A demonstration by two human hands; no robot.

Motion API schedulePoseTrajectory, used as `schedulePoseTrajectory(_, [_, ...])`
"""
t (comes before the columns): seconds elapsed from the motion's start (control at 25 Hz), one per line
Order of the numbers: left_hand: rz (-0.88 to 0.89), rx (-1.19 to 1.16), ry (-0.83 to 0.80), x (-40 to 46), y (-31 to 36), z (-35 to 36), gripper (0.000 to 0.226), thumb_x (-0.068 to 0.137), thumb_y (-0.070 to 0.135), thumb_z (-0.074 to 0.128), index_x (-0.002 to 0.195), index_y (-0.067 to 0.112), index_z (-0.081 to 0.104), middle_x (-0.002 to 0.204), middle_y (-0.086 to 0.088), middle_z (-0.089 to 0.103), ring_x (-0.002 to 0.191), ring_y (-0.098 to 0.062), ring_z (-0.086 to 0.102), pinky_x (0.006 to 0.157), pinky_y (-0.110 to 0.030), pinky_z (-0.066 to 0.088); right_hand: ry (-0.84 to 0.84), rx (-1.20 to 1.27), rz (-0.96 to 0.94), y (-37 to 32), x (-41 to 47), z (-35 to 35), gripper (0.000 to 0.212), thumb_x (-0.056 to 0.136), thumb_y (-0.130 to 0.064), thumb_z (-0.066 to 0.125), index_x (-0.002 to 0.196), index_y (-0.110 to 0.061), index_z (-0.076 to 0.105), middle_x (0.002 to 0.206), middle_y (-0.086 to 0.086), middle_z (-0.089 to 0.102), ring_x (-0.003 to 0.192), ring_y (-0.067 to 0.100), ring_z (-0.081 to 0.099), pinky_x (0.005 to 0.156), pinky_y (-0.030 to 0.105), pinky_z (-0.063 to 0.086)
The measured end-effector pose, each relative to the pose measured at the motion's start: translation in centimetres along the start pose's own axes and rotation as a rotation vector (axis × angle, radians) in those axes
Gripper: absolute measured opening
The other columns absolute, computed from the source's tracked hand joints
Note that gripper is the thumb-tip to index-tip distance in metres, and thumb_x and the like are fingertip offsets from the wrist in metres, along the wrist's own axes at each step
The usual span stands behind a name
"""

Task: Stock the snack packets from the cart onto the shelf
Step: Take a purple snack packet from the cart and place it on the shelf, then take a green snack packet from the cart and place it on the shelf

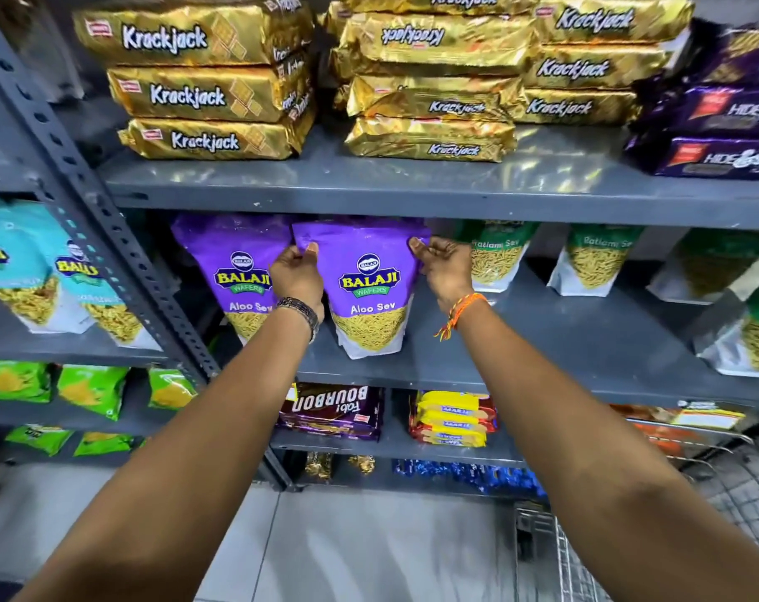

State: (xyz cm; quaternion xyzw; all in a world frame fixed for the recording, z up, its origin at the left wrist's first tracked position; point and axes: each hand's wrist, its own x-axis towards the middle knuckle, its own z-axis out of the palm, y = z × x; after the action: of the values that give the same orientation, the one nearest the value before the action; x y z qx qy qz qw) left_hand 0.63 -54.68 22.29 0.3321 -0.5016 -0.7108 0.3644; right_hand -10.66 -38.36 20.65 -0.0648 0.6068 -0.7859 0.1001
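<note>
A purple Aloo Sev packet (369, 293) stands upright on the grey middle shelf (564, 341). My left hand (297, 275) pinches its upper left corner and my right hand (445, 265) pinches its upper right corner. A second purple Aloo Sev packet (234, 262) stands just to its left, partly hidden behind my left hand. The wire cart (673, 514) shows at the lower right, with orange and yellow packets (699, 419) in it.
Green Ratlami Sev packets (499, 258) stand to the right on the same shelf, with bare shelf in front of them. Gold Krackjack packs (430, 136) fill the shelf above, Bourbon packs (332, 412) and Marie packs (453, 421) the one below. A slotted upright post (108, 219) stands at the left.
</note>
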Motion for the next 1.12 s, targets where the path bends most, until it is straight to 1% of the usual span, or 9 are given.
schedulePoseTrajectory(0.08, [-0.013, -0.012, 0.029, 0.3, -0.4, -0.1, 0.028, 0.088, 0.001, 0.064, 0.068, 0.019, 0.057, 0.057, 0.014, 0.062, 0.061, -0.006, 0.051, 0.074, -0.025, 0.047, -0.007, -0.010, -0.005, 0.7, 0.1, 0.0, 0.013, 0.082, 0.004, 0.071, 0.088, 0.005, 0.060, 0.049, -0.015, 0.063, 0.047, -0.005, 0.054, 0.049, 0.010, 0.045])
schedulePoseTrajectory(0.2, [0.007, -0.020, 0.048, 0.8, -0.8, -0.4, 0.010, 0.083, -0.001, 0.068, 0.086, 0.008, 0.066, 0.067, 0.005, 0.064, 0.065, -0.010, 0.056, 0.084, -0.038, 0.052, -0.025, -0.035, -0.015, 0.0, -0.1, -0.2, 0.023, 0.082, 0.006, 0.069, 0.069, -0.007, 0.055, 0.048, -0.014, 0.063, 0.046, -0.006, 0.054, 0.050, 0.009, 0.045])
schedulePoseTrajectory(0.24, [0.022, -0.016, 0.059, 0.8, -0.9, -0.6, 0.015, 0.081, -0.004, 0.068, 0.096, 0.000, 0.067, 0.067, 0.006, 0.066, 0.064, -0.009, 0.058, 0.086, -0.038, 0.054, -0.031, -0.042, -0.018, -0.2, -0.2, -0.3, 0.027, 0.082, 0.007, 0.069, 0.067, -0.011, 0.055, 0.049, -0.014, 0.065, 0.048, -0.007, 0.056, 0.052, 0.009, 0.046])
schedulePoseTrajectory(0.4, [0.106, -0.029, 0.107, -2.1, -1.0, -1.7, 0.030, 0.079, -0.014, 0.064, 0.109, -0.012, 0.062, 0.076, 0.000, 0.064, 0.059, 0.003, 0.063, 0.070, -0.018, 0.053, -0.045, -0.052, -0.023, -1.1, -1.9, -1.9, 0.014, 0.084, 0.005, 0.067, 0.094, -0.004, 0.066, 0.070, -0.010, 0.074, 0.065, -0.004, 0.068, 0.061, 0.012, 0.053])
schedulePoseTrajectory(0.48, [0.150, 0.030, 0.093, -4.0, -1.6, -1.9, 0.024, 0.079, -0.009, 0.069, 0.102, -0.004, 0.064, 0.078, 0.003, 0.064, 0.060, 0.009, 0.063, 0.068, -0.012, 0.051, -0.024, -0.058, -0.044, -1.4, -3.0, -3.6, 0.027, 0.087, 0.002, 0.065, 0.114, 0.002, 0.064, 0.095, 0.005, 0.075, 0.079, 0.001, 0.069, 0.068, 0.015, 0.054])
schedulePoseTrajectory(0.6, [0.148, 0.052, -0.072, -6.9, -3.1, -0.6, 0.020, 0.080, -0.007, 0.069, 0.093, 0.008, 0.064, 0.080, 0.002, 0.066, 0.064, 0.009, 0.064, 0.071, -0.012, 0.051, 0.071, 0.022, -0.083, -1.9, -5.5, -7.9, 0.033, 0.090, -0.001, 0.062, 0.123, 0.000, 0.062, 0.111, 0.010, 0.071, 0.103, 0.018, 0.067, 0.080, 0.023, 0.055])
schedulePoseTrajectory(0.8, [0.040, 0.093, -0.450, -12.6, -6.7, 4.3, 0.024, 0.087, -0.004, 0.063, 0.107, 0.008, 0.068, 0.096, 0.002, 0.070, 0.082, 0.002, 0.068, 0.084, -0.015, 0.053, 0.272, 0.111, -0.068, -2.0, -11.4, -17.6, 0.024, 0.092, -0.007, 0.060, 0.116, -0.010, 0.066, 0.117, 0.014, 0.069, 0.105, 0.024, 0.067, 0.094, 0.034, 0.053])
schedulePoseTrajectory(0.96, [-0.050, 0.202, -0.769, -18.9, -10.2, 9.8, 0.025, 0.086, 0.000, 0.067, 0.105, 0.015, 0.070, 0.098, 0.004, 0.073, 0.088, 0.002, 0.069, 0.087, -0.016, 0.053, 0.475, 0.161, -0.043, -1.1, -16.6, -26.5, 0.026, 0.092, -0.006, 0.059, 0.117, -0.007, 0.065, 0.108, 0.007, 0.072, 0.100, 0.019, 0.069, 0.085, 0.025, 0.056])
schedulePoseTrajectory(1.12, [-0.100, 0.328, -1.069, -26.6, -14.6, 14.8, 0.026, 0.086, -0.003, 0.065, 0.110, 0.006, 0.068, 0.099, -0.001, 0.071, 0.082, 0.007, 0.068, 0.084, -0.013, 0.053, 0.704, 0.206, -0.009, 0.8, -23.0, -34.6, 0.025, 0.092, -0.006, 0.060, 0.115, -0.006, 0.066, 0.107, 0.008, 0.072, 0.095, 0.017, 0.067, 0.080, 0.022, 0.055])
